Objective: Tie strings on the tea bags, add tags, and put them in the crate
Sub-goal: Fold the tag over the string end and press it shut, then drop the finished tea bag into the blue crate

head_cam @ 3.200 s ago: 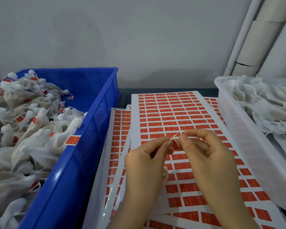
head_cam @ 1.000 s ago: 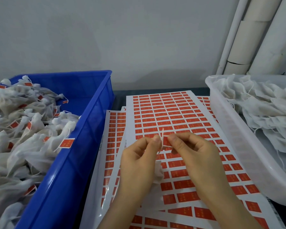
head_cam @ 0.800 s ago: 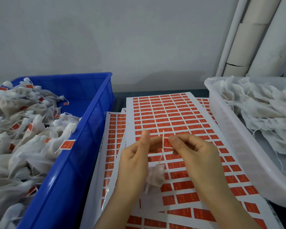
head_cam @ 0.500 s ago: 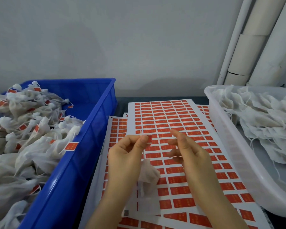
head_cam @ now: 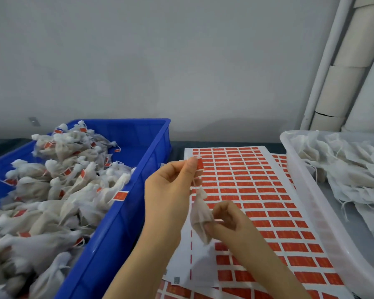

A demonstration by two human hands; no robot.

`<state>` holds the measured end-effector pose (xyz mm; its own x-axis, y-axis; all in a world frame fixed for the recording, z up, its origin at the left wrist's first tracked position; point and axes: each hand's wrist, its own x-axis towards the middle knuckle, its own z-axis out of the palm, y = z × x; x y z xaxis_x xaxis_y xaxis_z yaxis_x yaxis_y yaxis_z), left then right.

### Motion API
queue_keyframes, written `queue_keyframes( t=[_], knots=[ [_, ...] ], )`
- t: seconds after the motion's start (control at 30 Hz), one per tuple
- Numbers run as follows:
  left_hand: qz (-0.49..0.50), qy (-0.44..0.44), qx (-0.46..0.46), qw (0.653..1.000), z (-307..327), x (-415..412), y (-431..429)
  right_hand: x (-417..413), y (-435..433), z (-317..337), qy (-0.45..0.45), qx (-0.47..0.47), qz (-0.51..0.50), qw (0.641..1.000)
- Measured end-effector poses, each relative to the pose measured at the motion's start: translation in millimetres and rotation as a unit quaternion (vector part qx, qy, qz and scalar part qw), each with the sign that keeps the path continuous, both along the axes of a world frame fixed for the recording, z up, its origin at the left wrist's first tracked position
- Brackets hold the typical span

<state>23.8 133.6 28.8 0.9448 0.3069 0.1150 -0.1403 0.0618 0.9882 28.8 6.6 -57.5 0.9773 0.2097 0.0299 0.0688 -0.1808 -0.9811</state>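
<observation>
while the left hand [head_cam: 168, 190] pinches a red paper tag [head_cam: 200, 164], right hand [head_cam: 229, 221] gripping the soft gauzy tea bag [head_cam: 200, 216]

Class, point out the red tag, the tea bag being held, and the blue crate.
red tag [head_cam: 200, 164], head view, its exposed face.
tea bag [head_cam: 199, 214], head view, its body.
blue crate [head_cam: 125, 214], head view, its right wall.

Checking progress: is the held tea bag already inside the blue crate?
No, the tea bag hangs between both hands above the tag sheet, right of the blue crate.
</observation>
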Motion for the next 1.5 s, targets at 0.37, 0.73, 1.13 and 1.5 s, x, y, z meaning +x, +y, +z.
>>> queue_keyframes(
  t=[0.37, 0.73, 1.13, 1.5],
  knots=[
    [-0.002, -0.086, 0.346, 0.934, 74.9, -40.3, 16.4, 1.8, -2.5, 2.1, 0.004, 0.062, -0.076, 0.995],
    [0.126, 0.114, 0.525, 0.834, 93.2, -54.2, 115.7, 4.8, -11.6, -3.2, 0.027, 0.122, -0.108, 0.986],
    [0.050, 0.307, 0.482, 0.819, 59.5, -20.1, 174.6, 5.0, -15.1, -0.1, 0.028, 0.111, -0.127, 0.985],
    [-0.036, 0.185, 0.624, 0.758, 74.3, -13.6, 92.9, 0.3, -11.9, 5.3, 0.043, 0.034, -0.113, 0.992]
  ],
)
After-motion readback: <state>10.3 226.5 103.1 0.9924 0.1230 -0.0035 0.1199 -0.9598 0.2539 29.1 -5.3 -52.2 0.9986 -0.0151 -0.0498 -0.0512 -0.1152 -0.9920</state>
